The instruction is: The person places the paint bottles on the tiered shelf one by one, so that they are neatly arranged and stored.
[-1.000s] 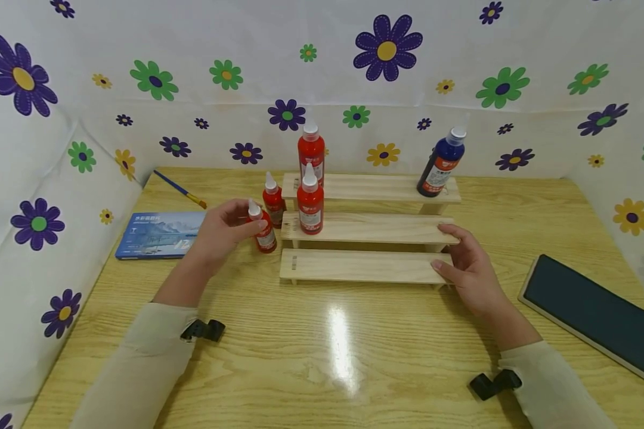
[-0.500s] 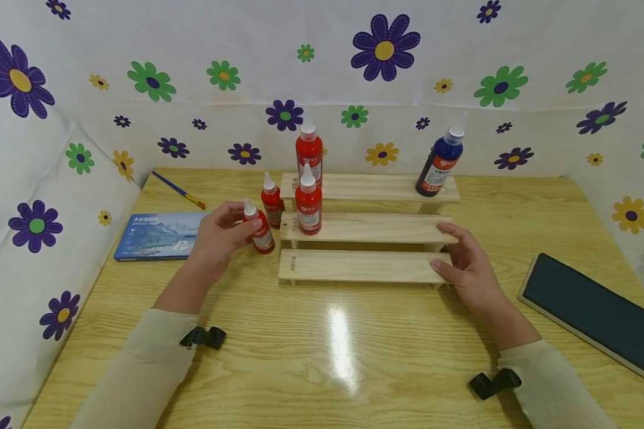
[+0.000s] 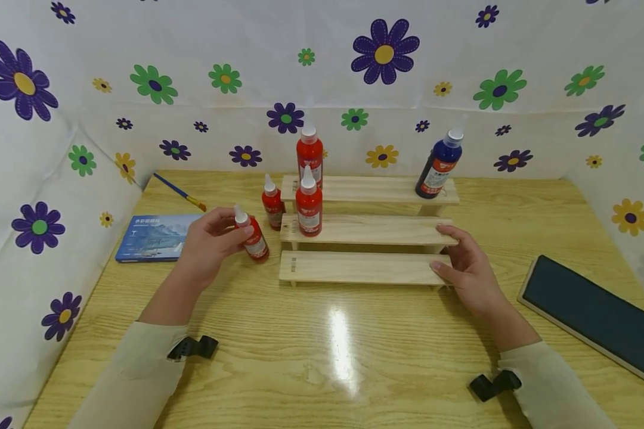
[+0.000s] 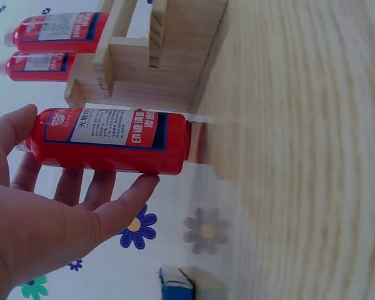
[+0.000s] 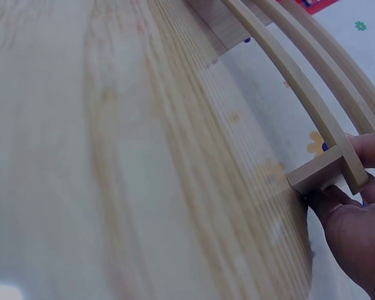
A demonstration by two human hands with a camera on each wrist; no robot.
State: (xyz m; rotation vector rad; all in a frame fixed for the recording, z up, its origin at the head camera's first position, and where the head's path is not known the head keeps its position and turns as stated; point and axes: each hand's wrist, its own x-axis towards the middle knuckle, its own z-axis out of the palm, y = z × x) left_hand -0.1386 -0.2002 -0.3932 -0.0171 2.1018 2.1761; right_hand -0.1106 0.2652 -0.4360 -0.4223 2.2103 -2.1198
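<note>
My left hand point(image 3: 206, 245) holds a red squeeze bottle point(image 3: 256, 243) with a white pointed cap, just left of the rack. The bottle leans slightly in the head view; the left wrist view shows the thumb and fingers about its label side. My right hand point(image 3: 471, 271) grips the right end of a three-step wooden rack point(image 3: 365, 267), thumb on the lowest step and fingertips on the middle one. Another small red bottle point(image 3: 273, 205) stands at the rack's left end. Red bottles sit on the middle step point(image 3: 309, 208) and top step point(image 3: 309, 152), both at the left.
A dark blue bottle point(image 3: 440, 165) stands tilted-looking on the top step's right end. Left of the rack lie a blue paint box point(image 3: 152, 238) and a paintbrush point(image 3: 179, 192). A long dark block point(image 3: 595, 316) lies at the right. Flowered cloth point(image 3: 193, 47) walls the table point(image 3: 279, 357).
My left hand has moved left and a little toward me, carrying the red bottle farther from the rack and tilting it more. The right hand keeps its grip on the rack.
</note>
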